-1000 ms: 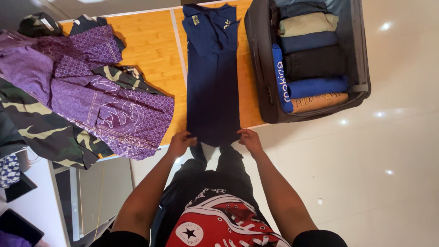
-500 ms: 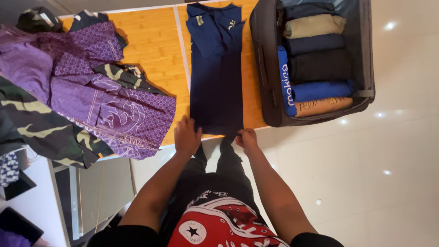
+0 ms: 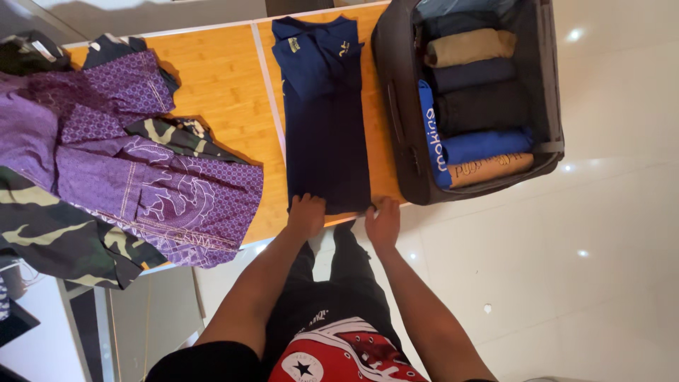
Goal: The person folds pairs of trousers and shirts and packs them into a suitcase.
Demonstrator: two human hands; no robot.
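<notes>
A navy polo shirt point(image 3: 322, 113), folded into a long narrow strip, lies flat on the orange wooden table point(image 3: 219, 85), collar at the far end. My left hand point(image 3: 306, 214) rests on the shirt's near left corner at the table edge. At the near right corner, my right hand point(image 3: 382, 223) presses down with its fingers spread. Both hands touch the hem; whether the left hand pinches the cloth I cannot tell.
An open dark suitcase point(image 3: 399, 127) stands right of the shirt, packed with several rolled garments point(image 3: 481, 106). A purple patterned garment point(image 3: 134, 155) and camouflage clothing point(image 3: 56, 233) lie heaped on the table's left. White glossy floor tiles point(image 3: 601, 247) spread to the right.
The shirt's hem hung over the table edge a second ago; it now lies on the tabletop. Both hands moved forward onto the hem's corners, and my view shifted slightly.
</notes>
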